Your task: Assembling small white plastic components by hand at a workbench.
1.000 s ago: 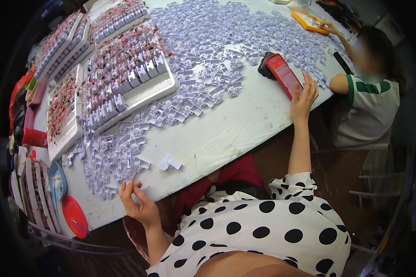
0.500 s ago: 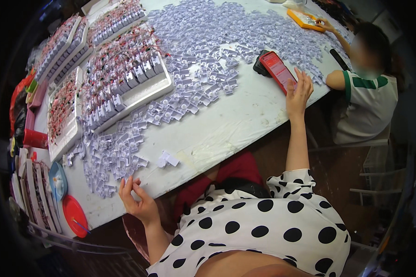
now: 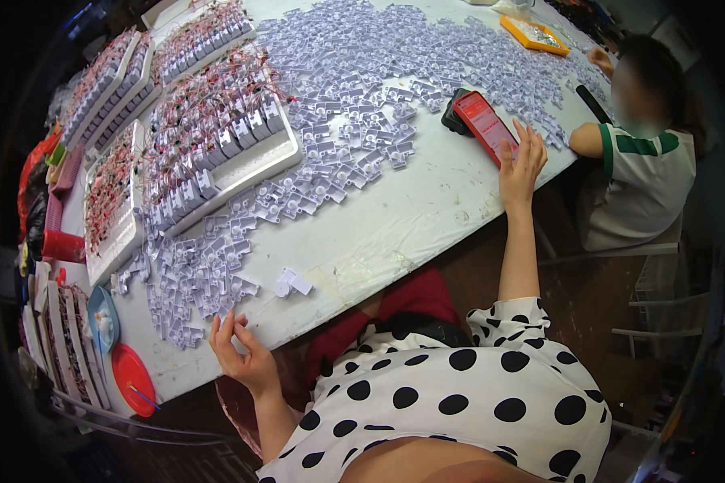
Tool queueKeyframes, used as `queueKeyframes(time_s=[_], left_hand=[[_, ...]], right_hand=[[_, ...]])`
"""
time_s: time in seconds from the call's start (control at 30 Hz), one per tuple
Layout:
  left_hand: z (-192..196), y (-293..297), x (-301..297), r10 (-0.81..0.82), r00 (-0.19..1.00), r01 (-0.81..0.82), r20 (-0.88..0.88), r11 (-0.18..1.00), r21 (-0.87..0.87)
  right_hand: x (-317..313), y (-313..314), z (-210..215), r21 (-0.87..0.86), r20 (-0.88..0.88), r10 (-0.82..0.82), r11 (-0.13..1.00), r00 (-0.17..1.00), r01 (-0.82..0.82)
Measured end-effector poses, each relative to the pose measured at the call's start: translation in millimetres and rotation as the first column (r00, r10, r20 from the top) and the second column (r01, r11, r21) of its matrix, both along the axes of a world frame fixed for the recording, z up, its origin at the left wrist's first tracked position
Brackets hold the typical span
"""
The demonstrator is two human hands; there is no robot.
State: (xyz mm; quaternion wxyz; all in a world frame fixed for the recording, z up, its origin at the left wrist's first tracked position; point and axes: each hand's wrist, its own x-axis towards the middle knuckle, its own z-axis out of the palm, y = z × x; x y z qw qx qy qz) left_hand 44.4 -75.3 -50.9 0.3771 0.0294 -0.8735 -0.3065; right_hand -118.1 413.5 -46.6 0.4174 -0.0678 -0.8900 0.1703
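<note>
My right hand [image 3: 522,161] reaches out to a phone with a red screen [image 3: 486,125] propped on the white table [image 3: 395,233]; its fingertips touch the phone's lower edge and screen. At the table's near edge my left hand [image 3: 240,352] rests, fingers loosely curled and apart, holding nothing I can see. Just beyond it lies a spread of small pale plastic parts [image 3: 201,282]. Two loose white parts [image 3: 292,283] sit alone near the edge between my hands.
White trays [image 3: 250,165] packed with grey and red assembled parts fill the left side. More pale parts [image 3: 379,56] cover the far table. A red dish [image 3: 131,377] and a blue dish [image 3: 102,318] sit left. A seated person [image 3: 640,173] is at right, near an orange tray [image 3: 533,34].
My right hand has stayed at the phone, fingers shifting slightly on it. My left hand has barely moved at the table's edge.
</note>
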Motion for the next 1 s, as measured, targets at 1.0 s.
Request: queueKeyframes(time_s=[1.0], left_hand=[[0.3, -2.5, 5.0, 0.004, 1.0, -0.004, 0.002, 1.0, 0.023]], right_hand=[[2.0, -5.9, -2.0, 0.036, -0.043, 0.007, 0.999, 0.999, -0.005]])
